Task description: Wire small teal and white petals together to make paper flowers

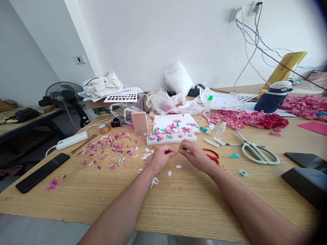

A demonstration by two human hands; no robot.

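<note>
Both left hand (162, 158) and right hand (194, 153) pinched closed, contents untellable, just person's side of crosswise white block (173, 140).

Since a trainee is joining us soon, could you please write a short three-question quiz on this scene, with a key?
1. Multiple choice: the large pale-handled scissors are:
A) held in a hand
B) lying on the table
C) hanging on the wall

2. True or false: the dark blue bottle is farther to the right than the person's right hand.

3. Short answer: what stands just beyond the two hands, at the base of the pink flowers?

Key:
1. B
2. True; it stands well over to the right, toward the back.
3. A white holder with round holes.
</note>
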